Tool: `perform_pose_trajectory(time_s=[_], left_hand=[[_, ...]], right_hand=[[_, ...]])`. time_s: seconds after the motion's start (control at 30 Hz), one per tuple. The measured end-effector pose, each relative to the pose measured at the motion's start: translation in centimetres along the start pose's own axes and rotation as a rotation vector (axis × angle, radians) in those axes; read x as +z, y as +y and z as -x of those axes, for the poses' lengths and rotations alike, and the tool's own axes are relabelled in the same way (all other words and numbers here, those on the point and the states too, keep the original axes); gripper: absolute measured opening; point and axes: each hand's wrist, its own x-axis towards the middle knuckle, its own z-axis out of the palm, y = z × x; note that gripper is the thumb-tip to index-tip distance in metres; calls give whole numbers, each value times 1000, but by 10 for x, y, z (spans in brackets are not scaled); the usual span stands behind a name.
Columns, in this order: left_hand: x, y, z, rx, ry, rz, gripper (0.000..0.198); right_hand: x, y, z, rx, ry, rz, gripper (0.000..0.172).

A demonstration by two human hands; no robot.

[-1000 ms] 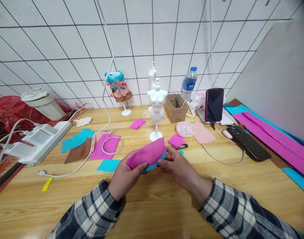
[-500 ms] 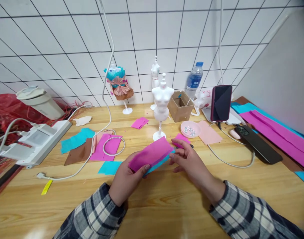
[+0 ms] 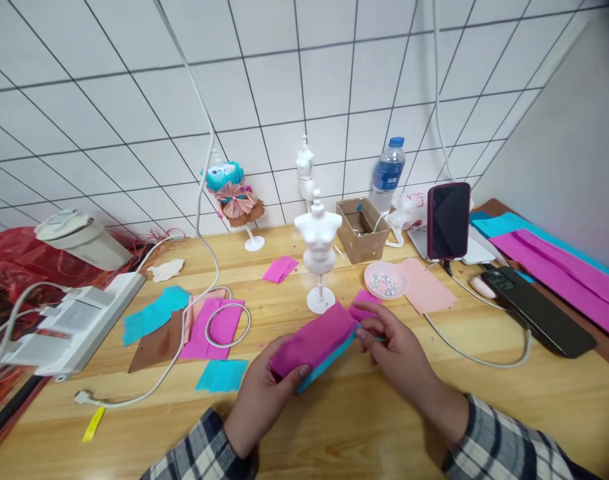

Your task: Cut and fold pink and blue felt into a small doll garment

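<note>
Folded magenta crepe paper [image 3: 314, 339] lies over a blue sheet [image 3: 329, 362], whose edge shows along the near side. My left hand [image 3: 262, 390] is closed on the left end of these sheets, thumb on top. At their right corner, the thumb and fingertips of my right hand [image 3: 399, 353] pinch the edge. Just beyond the paper stands a small white dress-form mannequin [image 3: 318, 240] on a round base. A magenta piece [image 3: 365, 305] lies partly hidden behind my right fingers.
Behind stand a dressed mannequin [image 3: 234, 193], another bare one [image 3: 305, 167], a cardboard box [image 3: 367, 247] and a water bottle [image 3: 388, 175]. A pink dish [image 3: 369, 283] holds small shiny pieces. Phones [image 3: 448, 220], a power strip [image 3: 97, 320], cables and paper scraps [image 3: 222, 375] lie around.
The whole scene sits lower in the picture as my view tilts up. My right thumb and fingertips have come together on the paper's corner. My left hand keeps its grip.
</note>
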Motion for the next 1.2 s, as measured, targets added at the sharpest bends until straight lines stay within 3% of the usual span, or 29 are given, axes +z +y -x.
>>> perform_pose_trajectory(time_s=[0.1, 0.27, 0.37, 0.47, 0.53, 0.6, 0.7, 0.83, 0.9, 1.07, 1.13, 1.2], left_hand=[[1, 2, 0, 5, -63, 61, 46], [7, 0, 2, 46, -42, 120, 54], [8, -2, 3, 253, 116, 69, 74], [4, 0, 9, 538, 332, -189, 80], [2, 6, 17, 712, 321, -369, 78], [4, 12, 23, 807, 234, -472, 80], [14, 15, 22, 735, 212, -510, 81], [22, 5, 5, 574, 149, -451, 51], [20, 0, -1, 535, 120, -404, 36], [9, -1, -6, 558, 249, -466, 17], [2, 0, -7, 597, 336, -573, 14], [-7, 0, -9, 584, 407, -703, 24]], right_hand=[[-1, -2, 2, -143, 46, 103, 37], [-2, -8, 6, -275, 117, 157, 34], [-6, -13, 12, -452, 242, 292, 39], [-6, -14, 20, -625, 185, 552, 31], [-3, -12, 25, -694, 71, 677, 25], [-1, -10, 27, -725, 12, 727, 24], [-1, -9, 30, -747, 47, 689, 24], [-5, -10, 37, -763, 59, 554, 24], [-3, -10, 39, -703, 46, 436, 23], [2, -10, 28, -379, 127, -19, 16], [-3, -10, 21, -373, 102, -22, 16], [-10, -12, 16, -492, 16, 142, 13]])
